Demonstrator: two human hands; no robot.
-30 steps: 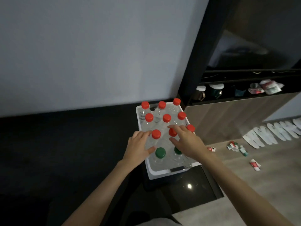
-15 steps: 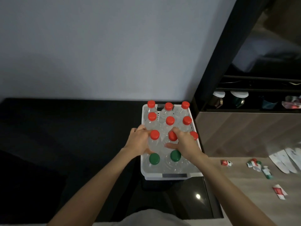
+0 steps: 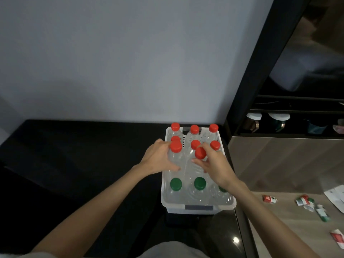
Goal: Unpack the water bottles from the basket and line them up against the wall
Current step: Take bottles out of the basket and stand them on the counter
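A white plastic basket (image 3: pixel 198 207) stands on the dark counter (image 3: pixel 78 164) near its right end, packed with clear water bottles. Most have red caps; three at the front have green caps (image 3: pixel 176 184). My left hand (image 3: pixel 158 159) is wrapped around a red-capped bottle (image 3: pixel 176 155) at the basket's left side, raised above its neighbours. My right hand (image 3: pixel 216 166) grips a second red-capped bottle (image 3: pixel 200 153) in the middle, also raised. The grey wall (image 3: pixel 130 62) rises behind the counter.
A dark vertical post (image 3: pixel 249 67) and a shelf with lidded cups (image 3: pixel 254 121) stand right of the basket. Small packets (image 3: pixel 270 199) and paper slips lie scattered on the wooden floor at the lower right. The counter stretches left of the basket.
Both hands have closed on a red-capped bottle each and raised them out of the rows. The camera has tilted and moved closer over the basket.
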